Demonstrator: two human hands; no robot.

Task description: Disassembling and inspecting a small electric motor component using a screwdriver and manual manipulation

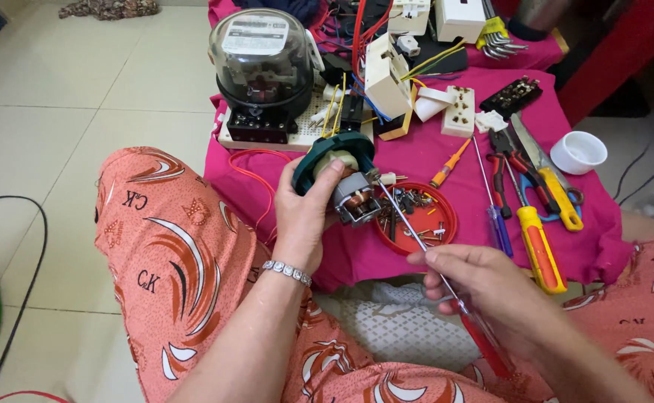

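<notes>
Left hand (306, 216): clamped round a small motor (344, 181) with a green housing, held above the pink cloth (357, 254).
Right hand (483, 298): closed on a red-handled screwdriver (446, 287), its tip touching the motor.
Red lid (446, 224): just right of the motor, full of screws.
Meter (261, 67): far, on a white board.
Pliers (517, 160): right, beside other screwdrivers.

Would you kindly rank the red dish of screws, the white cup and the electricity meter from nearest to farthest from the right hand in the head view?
From the right hand:
1. Red dish of screws, just above it, mid-cloth.
2. White cup, farther up at the cloth's right edge.
3. Electricity meter, far upper left, at the back.
</notes>
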